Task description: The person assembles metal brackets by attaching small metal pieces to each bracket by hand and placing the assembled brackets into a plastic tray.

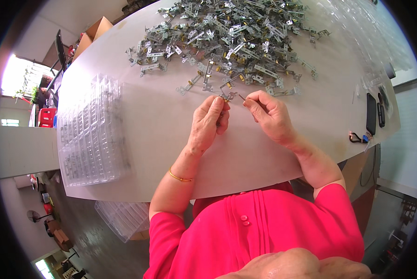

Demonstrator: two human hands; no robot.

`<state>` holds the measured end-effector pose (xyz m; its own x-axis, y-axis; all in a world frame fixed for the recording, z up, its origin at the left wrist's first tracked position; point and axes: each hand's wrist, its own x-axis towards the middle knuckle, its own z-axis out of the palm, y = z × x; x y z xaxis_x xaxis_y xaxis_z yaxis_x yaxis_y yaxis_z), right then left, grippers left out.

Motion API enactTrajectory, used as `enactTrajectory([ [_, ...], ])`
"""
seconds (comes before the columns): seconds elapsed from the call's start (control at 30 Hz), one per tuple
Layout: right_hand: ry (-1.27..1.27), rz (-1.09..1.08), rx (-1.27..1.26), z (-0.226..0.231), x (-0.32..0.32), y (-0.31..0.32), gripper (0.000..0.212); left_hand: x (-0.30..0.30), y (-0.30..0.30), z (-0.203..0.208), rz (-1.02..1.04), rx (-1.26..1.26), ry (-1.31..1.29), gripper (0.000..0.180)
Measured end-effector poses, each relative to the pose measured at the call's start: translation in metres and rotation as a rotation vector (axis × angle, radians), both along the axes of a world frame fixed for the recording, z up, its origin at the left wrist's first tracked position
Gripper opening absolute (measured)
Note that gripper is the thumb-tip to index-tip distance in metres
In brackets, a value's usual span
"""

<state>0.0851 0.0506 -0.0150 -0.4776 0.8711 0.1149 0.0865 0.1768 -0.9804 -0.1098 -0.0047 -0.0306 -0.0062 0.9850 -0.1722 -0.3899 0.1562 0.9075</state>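
Pale surface [157,125] is carrying a metal-parts pile [231,42] at 12 o'clock. L hand [208,122] is pinching a small bracket [230,96]; R hand [271,116] is pinching a thin dark pin [241,97], long axis running approx 10-to-4, upper end pointing twd bracket, contact unclear. Bracket's sitting at L hand's 1 o'clock, R's 10 o'clock, L nearer; looking silvery w/ brassy bit, partly hidden by fingers.

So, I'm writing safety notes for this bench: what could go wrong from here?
The thin dark rod in the right hand might slip and prick the left hand close by. The small metal bracket held in the left hand, if dropped, could get mixed into the heap of metal brackets just beyond.
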Motion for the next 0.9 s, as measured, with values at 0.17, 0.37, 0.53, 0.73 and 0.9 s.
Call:
enactTrajectory([
  [0.17,-0.031,0.001,0.003,0.001,-0.001,0.0,0.01,-0.001,0.0,-0.002,-0.015,0.006,0.022,0.033],
  [0.37,-0.042,0.004,-0.004,0.002,-0.001,0.0,0.01,0.0,-0.001,-0.001,-0.013,0.035,0.104,0.034],
  [0.53,-0.059,0.022,-0.018,0.002,0.001,0.0,0.013,0.002,-0.002,0.005,-0.003,0.069,0.277,0.034],
  [0.73,-0.002,0.059,-0.102,0.003,0.0,0.002,0.013,0.007,-0.004,0.004,-0.009,0.223,0.581,0.028],
  [0.9,0.151,0.114,-0.375,0.007,0.002,0.006,0.016,0.007,-0.005,0.001,-0.008,0.319,0.759,0.02],
])
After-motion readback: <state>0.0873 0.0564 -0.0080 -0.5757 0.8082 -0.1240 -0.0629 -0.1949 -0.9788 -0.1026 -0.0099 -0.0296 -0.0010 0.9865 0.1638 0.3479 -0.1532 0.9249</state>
